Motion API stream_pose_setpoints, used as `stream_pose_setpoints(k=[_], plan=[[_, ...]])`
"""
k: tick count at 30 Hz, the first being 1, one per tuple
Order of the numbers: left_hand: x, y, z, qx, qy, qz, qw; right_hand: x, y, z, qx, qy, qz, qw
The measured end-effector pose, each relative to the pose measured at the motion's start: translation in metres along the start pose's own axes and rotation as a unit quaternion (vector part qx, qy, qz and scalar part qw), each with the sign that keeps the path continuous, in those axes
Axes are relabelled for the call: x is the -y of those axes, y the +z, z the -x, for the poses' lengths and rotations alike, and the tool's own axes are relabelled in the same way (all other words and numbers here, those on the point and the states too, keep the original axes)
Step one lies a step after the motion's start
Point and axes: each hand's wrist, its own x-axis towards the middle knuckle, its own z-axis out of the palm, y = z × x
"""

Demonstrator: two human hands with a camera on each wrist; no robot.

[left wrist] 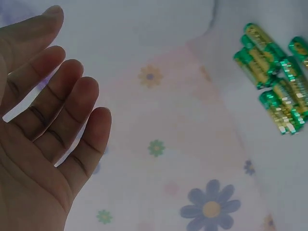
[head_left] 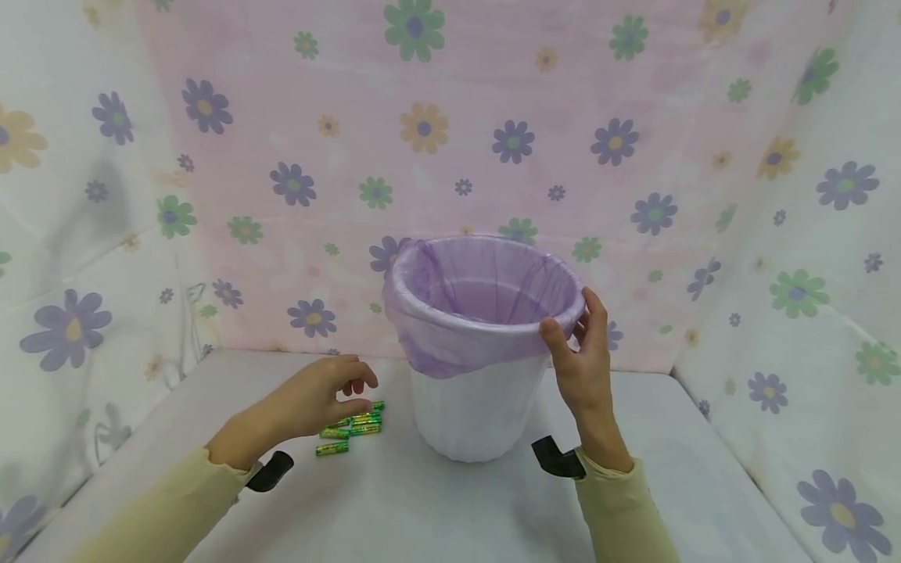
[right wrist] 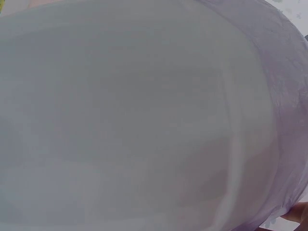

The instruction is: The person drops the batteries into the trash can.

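left hand [head_left: 320,399] loosely spread above green batteries [head_left: 352,426] lower left of centre, right hand [head_left: 580,363] pinching purple-lined white bin [head_left: 479,407] rim, bin interior looks bare

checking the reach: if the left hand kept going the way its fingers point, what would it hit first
Most likely the batteries: the left hand hovers over the pile with open fingers angled toward it. The bin stands just past them. Its height above the pile is hard to judge.

batteries [head_left: 352,428] left of bin [head_left: 479,407], on table [head_left: 422,508]
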Motion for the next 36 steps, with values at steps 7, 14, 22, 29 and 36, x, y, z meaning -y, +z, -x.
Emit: stream_pose_setpoints(k=[7, 14, 22, 29, 36], plan=[[0.017, 0.022, 0.012, 0.033, -0.032, 0.003, 0.9989, -0.001, 0.0, 0.0, 0.0, 0.006, 0.008, 1.0], [0.037, 0.035, 0.023, 0.066, -0.077, 0.018, 0.9947, -0.002, 0.001, 0.0, -0.001, 0.002, 0.005, 1.0], [0.053, 0.052, 0.029, 0.085, -0.109, 0.025, 0.99, -0.002, 0.0, 0.001, -0.003, -0.003, 0.009, 1.0], [0.064, 0.065, 0.035, 0.103, -0.129, 0.041, 0.9854, -0.002, 0.0, 0.0, -0.003, -0.003, 0.008, 1.0], [0.07, 0.073, 0.037, 0.106, -0.129, 0.038, 0.9853, -0.003, 0.0, -0.001, -0.004, -0.001, 0.005, 1.0]])
